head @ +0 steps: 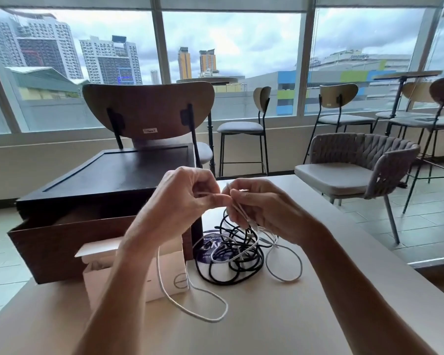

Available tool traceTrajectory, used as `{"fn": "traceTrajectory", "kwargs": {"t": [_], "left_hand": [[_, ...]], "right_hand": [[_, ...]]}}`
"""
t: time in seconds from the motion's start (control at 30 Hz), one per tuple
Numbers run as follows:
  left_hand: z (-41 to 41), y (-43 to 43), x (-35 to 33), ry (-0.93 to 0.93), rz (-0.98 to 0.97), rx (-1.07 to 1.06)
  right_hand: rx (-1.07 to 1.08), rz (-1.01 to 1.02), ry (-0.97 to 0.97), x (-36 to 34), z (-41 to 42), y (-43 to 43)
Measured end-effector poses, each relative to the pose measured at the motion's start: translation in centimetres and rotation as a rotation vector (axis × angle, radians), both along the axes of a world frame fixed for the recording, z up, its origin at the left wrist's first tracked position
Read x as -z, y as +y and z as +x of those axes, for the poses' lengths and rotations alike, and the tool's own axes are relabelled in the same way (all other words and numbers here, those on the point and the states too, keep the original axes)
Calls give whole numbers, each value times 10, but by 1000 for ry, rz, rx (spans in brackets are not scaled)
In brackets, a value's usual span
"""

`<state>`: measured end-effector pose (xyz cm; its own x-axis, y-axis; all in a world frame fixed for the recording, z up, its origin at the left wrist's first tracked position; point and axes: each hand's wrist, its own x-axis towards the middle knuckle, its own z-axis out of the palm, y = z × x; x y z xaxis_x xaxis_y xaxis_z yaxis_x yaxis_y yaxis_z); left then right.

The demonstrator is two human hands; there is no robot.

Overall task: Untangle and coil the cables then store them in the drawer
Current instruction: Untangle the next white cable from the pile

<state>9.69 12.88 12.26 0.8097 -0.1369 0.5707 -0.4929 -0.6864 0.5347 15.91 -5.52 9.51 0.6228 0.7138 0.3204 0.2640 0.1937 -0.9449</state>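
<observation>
Your left hand and right hand, close together, pinch the thin white cable; at nine o'clock stands the open dark wooden drawer (contents hidden).

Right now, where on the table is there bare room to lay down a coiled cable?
Bare beige tabletop lies near the camera between the forearms, below the white cable loop and tangled black cable, and before the open wooden drawer. Crowded: the tangle and white cardboard box.
</observation>
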Motion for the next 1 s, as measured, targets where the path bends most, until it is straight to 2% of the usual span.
{"fn": "traceTrajectory", "kwargs": {"t": [0.1, 0.27, 0.4, 0.53, 0.7, 0.8, 0.9, 1.0], "left_hand": [[-1, 8, -2, -34, -90, -27], [-2, 27, -1, -184, -109, -165], [5, 13, 5, -322, -105, -177], [15, -5, 17, -391, 60, -238], [18, -24, 26, -382, 218, -320], [16, -34, 24, -330, 190, -280], [15, -36, 26, -231, 151, -281], [14, -35, 28, -6, 203, -368]], "right_hand": [[-76, -28, 0, 2, 0, -4], [-244, 4, 74, -1, 0, -17], [-357, 132, 161, -4, -4, -16], [-442, 357, 271, -7, -2, -16], [-489, 610, 369, -13, 6, -19], [-365, 676, 381, -14, 7, -17], [-233, 749, 408, -11, 6, -9], [-121, 822, 448, -10, 7, -4]]}}
